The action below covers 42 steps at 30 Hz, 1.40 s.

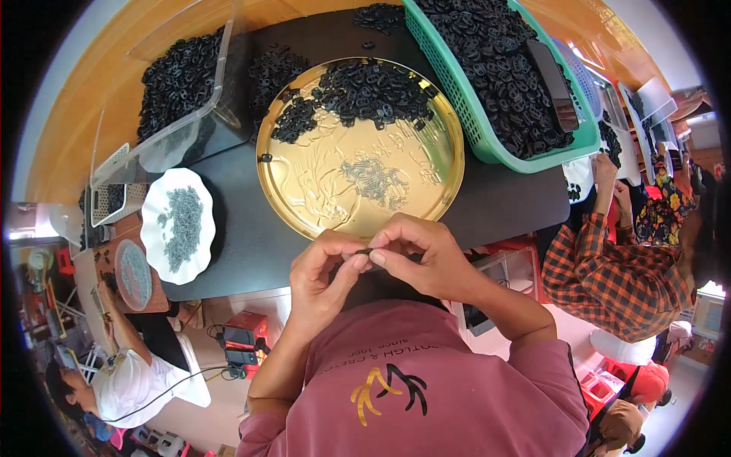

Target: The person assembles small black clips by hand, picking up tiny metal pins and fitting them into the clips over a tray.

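A small black plastic part (365, 252) is pinched between the fingertips of both hands, just in front of the near rim of a round gold-coloured metal tray (426, 194). The left hand (324, 276) is curled, with thumb and forefinger closed on the part's left end; the right hand (417, 255) is closed on its right end, the fingers bent over it. The part's exact shape cannot be made out, since it is mostly covered by the fingertips.

On the tray, a heap of black ring-shaped plastic pieces (358, 95) is spread along the far side, and a small cluster of thin grey metal pins (377, 181) lies near the middle. The tray rests on a dark tabletop (244, 236). To the left, a white scalloped plate (156, 228) holds more grey pins. A green plastic basket (487, 145) filled with black pieces stands to the right, and a clear plastic box (164, 152) with black pieces stands at the far left.
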Tool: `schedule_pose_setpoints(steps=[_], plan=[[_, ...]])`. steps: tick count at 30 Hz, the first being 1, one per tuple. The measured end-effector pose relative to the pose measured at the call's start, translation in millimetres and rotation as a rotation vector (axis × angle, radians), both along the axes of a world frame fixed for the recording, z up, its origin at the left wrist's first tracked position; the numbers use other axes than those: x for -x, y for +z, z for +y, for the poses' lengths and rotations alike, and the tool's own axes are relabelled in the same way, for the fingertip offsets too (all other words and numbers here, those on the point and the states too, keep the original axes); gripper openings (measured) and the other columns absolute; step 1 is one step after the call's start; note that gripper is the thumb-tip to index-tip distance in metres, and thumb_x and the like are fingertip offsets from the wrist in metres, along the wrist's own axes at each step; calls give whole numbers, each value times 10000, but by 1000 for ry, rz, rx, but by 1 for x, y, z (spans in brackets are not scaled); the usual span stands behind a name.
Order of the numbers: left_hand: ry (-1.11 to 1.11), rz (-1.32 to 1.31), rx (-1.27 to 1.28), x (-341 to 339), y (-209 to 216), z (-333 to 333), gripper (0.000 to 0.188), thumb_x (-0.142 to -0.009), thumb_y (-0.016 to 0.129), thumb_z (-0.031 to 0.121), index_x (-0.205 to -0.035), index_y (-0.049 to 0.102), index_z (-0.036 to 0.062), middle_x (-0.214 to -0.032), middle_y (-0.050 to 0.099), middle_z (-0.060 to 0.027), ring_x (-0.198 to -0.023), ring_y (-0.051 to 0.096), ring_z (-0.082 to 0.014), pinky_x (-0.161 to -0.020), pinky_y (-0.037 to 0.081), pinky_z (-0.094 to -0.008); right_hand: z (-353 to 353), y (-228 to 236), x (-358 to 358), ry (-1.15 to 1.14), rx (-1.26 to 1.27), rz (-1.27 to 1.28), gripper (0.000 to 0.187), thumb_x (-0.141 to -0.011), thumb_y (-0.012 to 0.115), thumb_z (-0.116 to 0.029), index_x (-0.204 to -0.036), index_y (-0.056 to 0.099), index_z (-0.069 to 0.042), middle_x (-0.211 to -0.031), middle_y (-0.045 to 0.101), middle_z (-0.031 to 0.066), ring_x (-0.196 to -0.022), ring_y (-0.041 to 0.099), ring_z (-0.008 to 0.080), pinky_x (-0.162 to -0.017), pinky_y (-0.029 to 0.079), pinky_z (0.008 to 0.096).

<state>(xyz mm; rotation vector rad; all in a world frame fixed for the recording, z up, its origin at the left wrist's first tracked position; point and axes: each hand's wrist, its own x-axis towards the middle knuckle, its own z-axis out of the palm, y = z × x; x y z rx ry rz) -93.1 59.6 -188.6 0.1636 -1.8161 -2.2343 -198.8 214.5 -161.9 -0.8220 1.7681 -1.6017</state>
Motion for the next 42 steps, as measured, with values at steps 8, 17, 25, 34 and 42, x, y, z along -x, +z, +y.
schedule_pose_setpoints(steps=[8,17,25,34,42], plan=[[23,-26,-68,-5,-8,-10,139,-885,567,-58,-1011,545,-4,-1021,630,-145,-831,640,-153,-726,518,-255,2,-10,68,-242,-205,522,65,-856,633,-70,-889,649,-17,-780,610,57,-659,580,122,-597,453,245],[80,-60,-40,0,-5,-14,125,-886,580,-43,-1000,553,0,-973,640,-111,-799,636,-137,-697,512,-242,-11,-22,84,-126,-427,982,73,-817,645,-117,-834,662,-48,-794,615,77,-695,616,288,-607,491,372],[116,-108,-68,11,-1,-11,128,-889,593,-14,-1013,561,-20,-904,655,-126,-764,634,-151,-701,521,-259,-23,-24,97,-42,-618,1103,77,-738,653,-109,-745,608,-47,-744,597,98,-664,613,304,-590,486,387],[155,-113,-251,24,7,-15,137,-896,600,37,-1020,574,-14,-885,657,-135,-708,615,-139,-670,502,-253,-16,-9,96,-117,-321,654,68,-795,622,-21,-792,560,6,-733,578,68,-610,573,158,-571,459,287],[111,-144,-484,32,6,-17,156,-909,596,59,-1040,582,-24,-925,661,-130,-732,628,-143,-679,515,-252,-20,17,62,-119,-73,211,148,-880,597,-23,-1018,635,15,-871,615,29,-694,570,69,-619,461,212]])
